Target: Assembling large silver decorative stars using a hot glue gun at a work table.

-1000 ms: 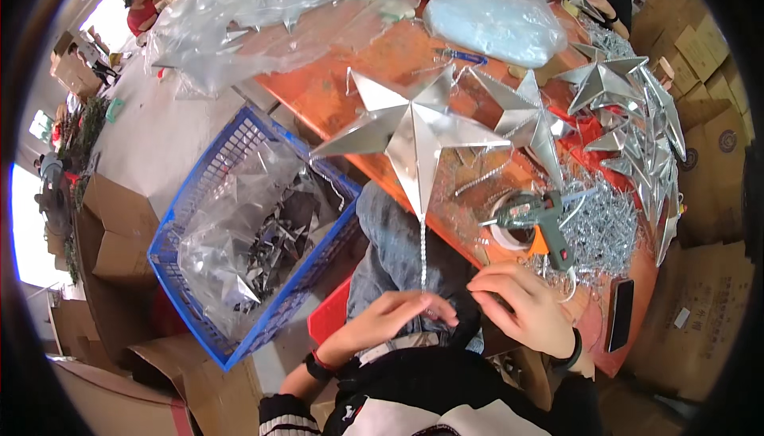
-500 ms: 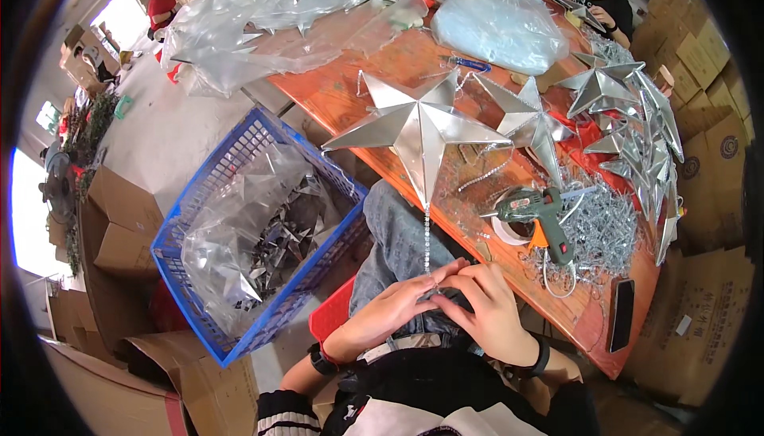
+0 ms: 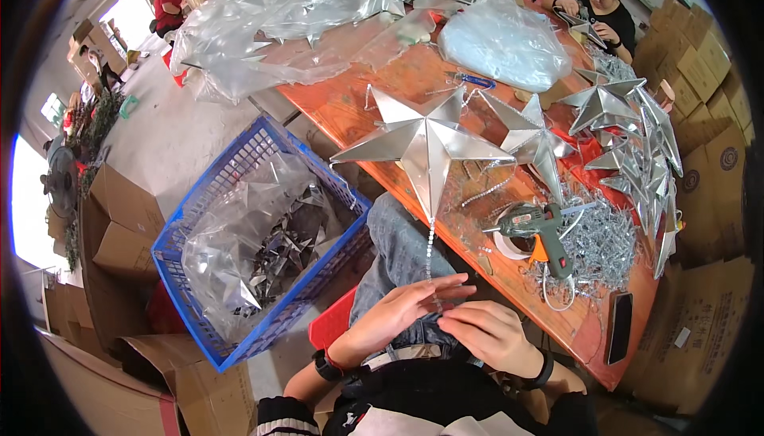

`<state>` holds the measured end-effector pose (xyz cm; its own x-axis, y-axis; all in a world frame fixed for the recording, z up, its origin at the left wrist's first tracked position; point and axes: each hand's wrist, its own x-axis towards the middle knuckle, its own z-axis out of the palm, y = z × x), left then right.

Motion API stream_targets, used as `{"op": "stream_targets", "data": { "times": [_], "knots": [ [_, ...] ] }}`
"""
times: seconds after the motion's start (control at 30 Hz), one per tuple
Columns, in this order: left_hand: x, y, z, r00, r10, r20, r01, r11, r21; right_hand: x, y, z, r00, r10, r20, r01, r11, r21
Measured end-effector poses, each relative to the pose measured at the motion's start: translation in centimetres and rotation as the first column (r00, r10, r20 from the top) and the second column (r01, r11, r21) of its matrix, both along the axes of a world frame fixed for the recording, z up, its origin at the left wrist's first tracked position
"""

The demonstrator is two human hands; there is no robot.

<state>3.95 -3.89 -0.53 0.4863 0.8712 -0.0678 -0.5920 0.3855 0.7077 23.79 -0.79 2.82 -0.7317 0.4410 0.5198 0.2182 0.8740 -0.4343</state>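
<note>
left hand [image 3: 404,310] loosely spread; right hand [image 3: 495,336] pinches beaded strand [image 3: 430,250] (printed carton [image 3: 704,320] at right).

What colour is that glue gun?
The glue gun is dark green with an orange trigger, best seen in the head view.

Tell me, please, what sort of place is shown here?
Probably a decoration workshop, judging by the silver stars, the glue gun on the orange table, and the cardboard boxes stacked at right.

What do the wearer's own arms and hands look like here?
The left hand and right hand are bare, with a black left wristband and a black right wristband. The left sleeve is black with white stripes; the right sleeve looks black.
</note>
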Motion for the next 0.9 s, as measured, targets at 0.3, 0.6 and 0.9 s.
{"op": "stream_targets", "data": {
  "times": [0.3,0.6,0.9],
  "knots": [
    [0.4,-1.0,-0.6,0.984,-0.014,-0.178,-0.004,0.995,-0.103,-0.1,-0.4,-1.2,0.981,-0.159,0.112,0.165,0.985,-0.045],
    [0.5,-2.0,-1.6,0.934,-0.172,-0.312,0.141,0.983,-0.120,1.3,-0.2,-0.4,0.973,-0.035,0.226,0.059,0.993,-0.101],
    [0.1,-2.2,-1.3,0.886,-0.083,-0.457,0.099,0.995,0.013,1.2,0.1,-0.9,0.991,0.012,0.135,0.004,0.993,-0.115]
  ]
}}
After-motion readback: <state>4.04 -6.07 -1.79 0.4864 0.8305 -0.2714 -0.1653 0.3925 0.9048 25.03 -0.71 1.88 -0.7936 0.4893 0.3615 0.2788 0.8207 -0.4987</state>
